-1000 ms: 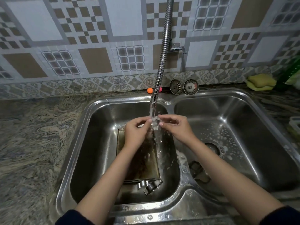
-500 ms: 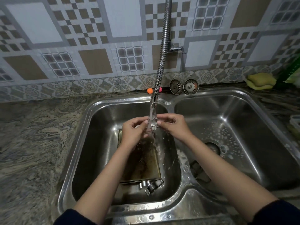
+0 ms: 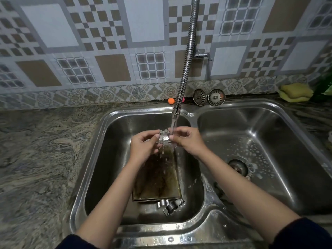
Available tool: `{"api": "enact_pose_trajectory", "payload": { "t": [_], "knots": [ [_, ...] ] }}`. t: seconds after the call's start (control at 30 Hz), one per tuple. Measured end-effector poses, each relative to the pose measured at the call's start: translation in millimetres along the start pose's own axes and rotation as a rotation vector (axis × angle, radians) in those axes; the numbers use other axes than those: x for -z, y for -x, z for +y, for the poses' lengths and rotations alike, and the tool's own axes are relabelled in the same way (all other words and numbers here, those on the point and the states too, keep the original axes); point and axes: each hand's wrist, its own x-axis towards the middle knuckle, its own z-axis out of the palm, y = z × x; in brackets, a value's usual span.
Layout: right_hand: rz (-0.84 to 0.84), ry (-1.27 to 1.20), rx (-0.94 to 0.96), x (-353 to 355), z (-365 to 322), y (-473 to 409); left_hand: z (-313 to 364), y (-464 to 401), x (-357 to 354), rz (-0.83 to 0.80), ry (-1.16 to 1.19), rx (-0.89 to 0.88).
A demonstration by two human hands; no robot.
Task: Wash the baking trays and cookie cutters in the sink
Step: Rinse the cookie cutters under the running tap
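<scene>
Over the left basin of the double sink (image 3: 193,115), both hands hold one small metal cookie cutter (image 3: 164,136) under the stream from the faucet hose (image 3: 188,51). The left hand (image 3: 143,146) pinches its left side with curled fingers (image 3: 156,136); the right hand (image 3: 187,140) pinches its right side, fingers narrowly bent round it, and water drips below. Beneath them a stained baking tray (image 3: 158,177) lies on the basin floor, with more cookie cutters (image 3: 170,204) touching its near edge. The right basin shows soap suds. Two strainers (image 3: 208,97) lean against the far wall, and yellow sponges (image 3: 294,92) sit on the tabletop (image 3: 45,150) at far right.
</scene>
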Motion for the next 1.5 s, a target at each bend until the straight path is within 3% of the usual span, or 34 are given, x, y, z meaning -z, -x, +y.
{"api": "enact_pose_trajectory", "payload": {
  "t": [0.17,0.4,0.6,0.77,0.93,1.13,1.3,1.4,1.5],
  "knots": [
    [-0.034,-0.025,0.01,0,-3,3,0,2,0,-0.022,-0.014,-0.012],
    [0.05,0.049,0.068,31,-12,16,6,3,-20,-0.15,-0.052,-0.111],
    [0.164,0.092,0.051,77,-20,49,-11,7,-28,-0.209,-0.234,-0.129],
    [0.199,0.411,-0.163,124,22,84,-62,28,-8,-0.541,-0.626,0.16],
    [-0.003,0.818,-0.481,134,87,100,-102,47,-1,-0.89,-1.0,0.306],
    [-0.201,0.925,-0.593,119,113,98,-112,56,-3,-0.848,-1.348,0.011],
    [-0.211,0.929,-0.566,120,110,96,-120,58,3,-0.942,-1.668,-0.285],
    [-0.209,0.909,-0.577,125,111,98,-126,54,7,-0.989,-1.703,-0.383],
    [-0.181,0.882,-0.552,129,106,100,-124,53,11,-0.966,-1.575,-0.445]
  ]
}}
